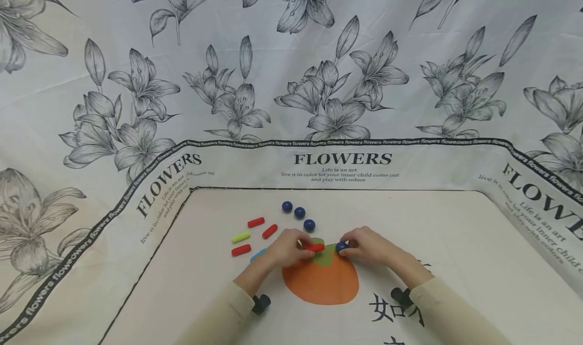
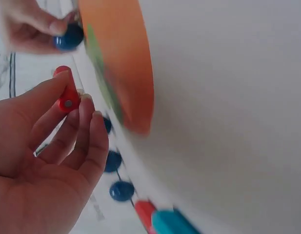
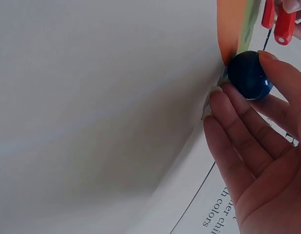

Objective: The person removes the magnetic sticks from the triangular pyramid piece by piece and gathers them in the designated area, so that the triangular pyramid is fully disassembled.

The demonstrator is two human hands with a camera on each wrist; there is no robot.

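Observation:
My left hand (image 1: 288, 247) pinches a short red magnetic rod (image 1: 315, 247) between thumb and fingers, over the green leaf of an orange fruit picture (image 1: 321, 287). A small round metal spot shows on the rod's end in the left wrist view. To its right, my right hand (image 1: 368, 245) grips a shiny dark blue ball (image 3: 250, 75) with thumb and index finger, by the upper right edge of the picture. The other fingers of the right hand extend below the ball in the right wrist view. Rod and ball are apart, at about the same height in the head view.
Three more dark blue balls (image 1: 299, 212) lie in a slanting row behind the hands. Left of them are three red rods (image 1: 256, 222), a yellow-green rod (image 1: 241, 237) and a blue rod (image 1: 258, 254), partly behind the left arm. A flower-print cloth (image 1: 341, 165) rises behind the table.

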